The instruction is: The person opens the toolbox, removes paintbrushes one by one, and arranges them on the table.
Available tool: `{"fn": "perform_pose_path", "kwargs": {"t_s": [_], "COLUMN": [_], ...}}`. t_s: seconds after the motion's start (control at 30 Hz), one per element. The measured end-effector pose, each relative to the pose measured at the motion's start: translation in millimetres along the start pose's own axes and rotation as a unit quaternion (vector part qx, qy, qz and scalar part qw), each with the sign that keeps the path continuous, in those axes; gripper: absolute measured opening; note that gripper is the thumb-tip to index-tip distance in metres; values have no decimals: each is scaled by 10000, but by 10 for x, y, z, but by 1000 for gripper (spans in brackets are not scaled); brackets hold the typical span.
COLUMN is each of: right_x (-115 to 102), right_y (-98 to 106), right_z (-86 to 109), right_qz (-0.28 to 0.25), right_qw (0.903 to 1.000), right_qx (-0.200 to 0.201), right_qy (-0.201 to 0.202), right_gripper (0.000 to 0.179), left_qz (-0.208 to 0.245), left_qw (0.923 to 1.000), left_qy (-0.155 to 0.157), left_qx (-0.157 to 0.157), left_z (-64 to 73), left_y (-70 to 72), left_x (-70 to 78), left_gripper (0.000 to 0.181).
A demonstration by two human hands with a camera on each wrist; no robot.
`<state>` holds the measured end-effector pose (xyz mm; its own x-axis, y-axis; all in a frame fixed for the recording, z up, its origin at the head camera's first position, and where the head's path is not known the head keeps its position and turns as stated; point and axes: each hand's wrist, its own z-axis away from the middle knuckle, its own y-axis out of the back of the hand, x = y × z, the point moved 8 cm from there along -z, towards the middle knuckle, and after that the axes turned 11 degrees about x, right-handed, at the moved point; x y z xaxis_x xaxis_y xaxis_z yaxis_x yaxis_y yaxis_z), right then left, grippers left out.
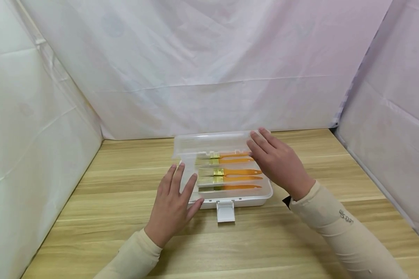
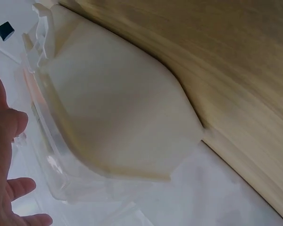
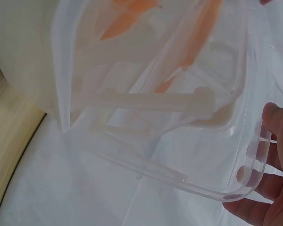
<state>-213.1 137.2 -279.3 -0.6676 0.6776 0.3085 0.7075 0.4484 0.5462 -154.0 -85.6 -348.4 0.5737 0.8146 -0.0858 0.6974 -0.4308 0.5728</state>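
A white plastic box lies on the table with its translucent hinged lid raised at the back. Several paintbrushes with orange handles and pale bristles lie side by side in it. My right hand is at the lid's right end. In the right wrist view, its thumb and fingers hold the clear rim of the lid at a corner. My left hand, fingers spread, hovers at the box's front left corner and holds nothing; whether it touches the box I cannot tell.
A white latch hangs down from the box's front edge. The box stands on a wood-grain table. White cloth hangs behind the table and along both sides.
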Motion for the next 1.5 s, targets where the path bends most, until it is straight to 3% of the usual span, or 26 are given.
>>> {"fn": "perform_pose_path", "kwargs": {"t_s": [0.27,0.43,0.9,1.27,1.5], "right_x": [43,94,220,365,578], "right_y": [-25,-34,-80,-168,-236], "right_z": [-66,-108,-197,-270,-257], "right_qz": [-39,-140,-564,-732,-1232], "right_qw": [10000,9998,9972,9955,9855], "right_qx": [21,-50,-70,-150,-83], "right_qy": [-5,-158,-493,-583,-1168], "right_gripper": [33,37,36,29,24], "left_qz": [-299,-347,-275,-223,-291], "left_qw": [9973,9956,9964,9972,9964], "left_qy": [262,348,350,364,345], "left_qx": [-619,-799,-724,-615,-720], "left_z": [97,134,163,153,155], "left_y": [-121,-166,-184,-162,-160], "left_x": [-86,-110,-122,-94,-70], "left_gripper": [68,70,68,77,79]}}
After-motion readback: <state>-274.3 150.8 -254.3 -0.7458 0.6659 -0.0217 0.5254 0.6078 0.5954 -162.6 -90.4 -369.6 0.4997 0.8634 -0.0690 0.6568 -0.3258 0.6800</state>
